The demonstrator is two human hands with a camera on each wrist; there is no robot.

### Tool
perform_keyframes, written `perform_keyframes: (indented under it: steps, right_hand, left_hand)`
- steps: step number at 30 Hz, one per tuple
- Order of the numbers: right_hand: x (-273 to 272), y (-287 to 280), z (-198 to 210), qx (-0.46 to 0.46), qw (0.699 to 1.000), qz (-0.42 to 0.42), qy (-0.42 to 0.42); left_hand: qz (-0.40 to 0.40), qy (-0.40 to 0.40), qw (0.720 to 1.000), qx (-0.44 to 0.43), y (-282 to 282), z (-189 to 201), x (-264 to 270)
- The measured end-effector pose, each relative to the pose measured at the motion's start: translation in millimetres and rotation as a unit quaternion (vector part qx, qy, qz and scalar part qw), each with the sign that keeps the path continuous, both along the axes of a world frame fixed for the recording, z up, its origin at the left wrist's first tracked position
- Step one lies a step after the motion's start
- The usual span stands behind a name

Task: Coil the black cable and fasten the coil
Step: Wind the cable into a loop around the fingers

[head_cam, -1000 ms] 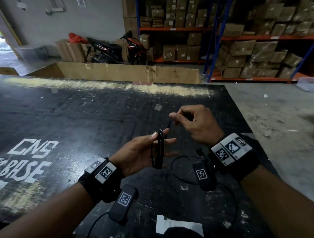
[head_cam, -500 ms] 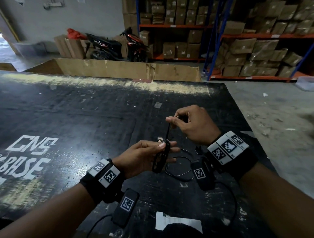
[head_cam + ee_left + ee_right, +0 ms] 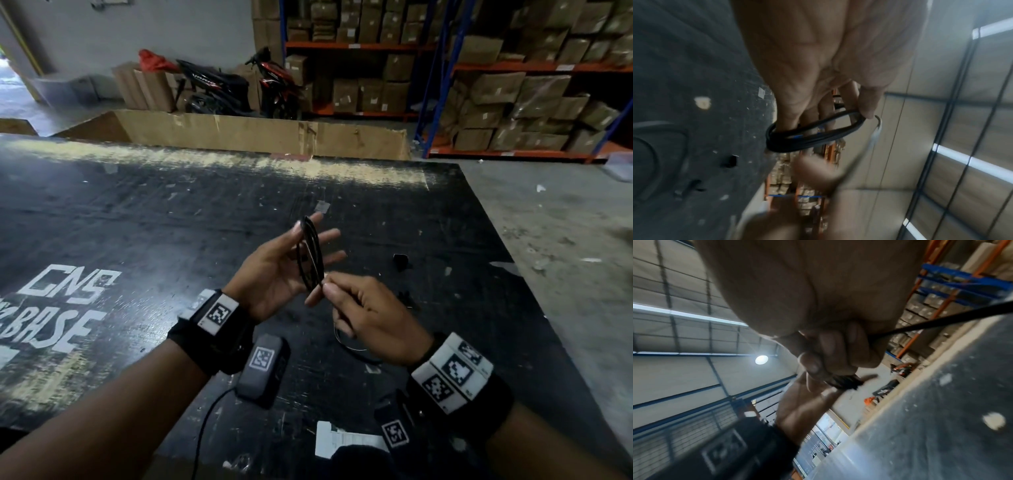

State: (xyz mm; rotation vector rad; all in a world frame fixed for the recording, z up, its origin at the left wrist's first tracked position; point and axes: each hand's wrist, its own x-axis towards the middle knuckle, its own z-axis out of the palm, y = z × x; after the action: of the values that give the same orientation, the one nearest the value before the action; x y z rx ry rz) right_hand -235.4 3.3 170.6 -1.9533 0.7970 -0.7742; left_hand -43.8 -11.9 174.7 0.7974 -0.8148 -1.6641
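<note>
The black cable (image 3: 311, 255) is wound in a narrow upright coil around the straight fingers of my left hand (image 3: 308, 236), which is raised palm up above the black table (image 3: 171, 222). In the left wrist view the thumb (image 3: 867, 104) presses the coil (image 3: 807, 141) at its top. My right hand (image 3: 323, 287) pinches the cable strand at the coil's lower end, close to the left palm. The loose rest of the cable (image 3: 349, 347) hangs below the right hand toward the table. The strand (image 3: 941, 321) runs out taut from my curled right fingers (image 3: 828, 352).
Two small black pieces (image 3: 399, 262) (image 3: 406, 296) lie on the table right of the hands. A white paper (image 3: 346, 442) lies near the front edge. A cardboard wall (image 3: 257, 133) borders the far edge. The table's right edge drops to the concrete floor (image 3: 548, 257).
My left hand rose and turned palm up with the coil. My right hand came down from above the coil to its near, lower end, bringing the strand with it.
</note>
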Motion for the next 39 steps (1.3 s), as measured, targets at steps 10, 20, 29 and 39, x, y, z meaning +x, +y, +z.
perform_keyframes:
  steps: [10, 20, 29, 39]
  right_hand:
    - [-9.0, -9.3, -92.5, 0.137, 0.989, -0.06, -0.013]
    - [-14.6, -57.7, -94.5, 0.12, 0.984, -0.08, 0.108]
    - [-11.7, -89.2, 25.9, -0.037, 0.98, -0.107, 0.164]
    - [0.0, -27.0, 22.2, -0.066, 0.988, -0.125, 0.068]
  left_hand:
    - [-0.013, 0.085, 0.996, -0.023, -3.1, 14.4, 15.9]
    - [-0.178, 0.107, 0.977, -0.038, 16.7, 10.5, -3.0]
    - [-0.175, -0.066, 0.981, 0.047, 32.8, -16.5, -10.2]
    - [-0.02, -0.119, 0.992, 0.04, 16.3, -27.9, 3.1]
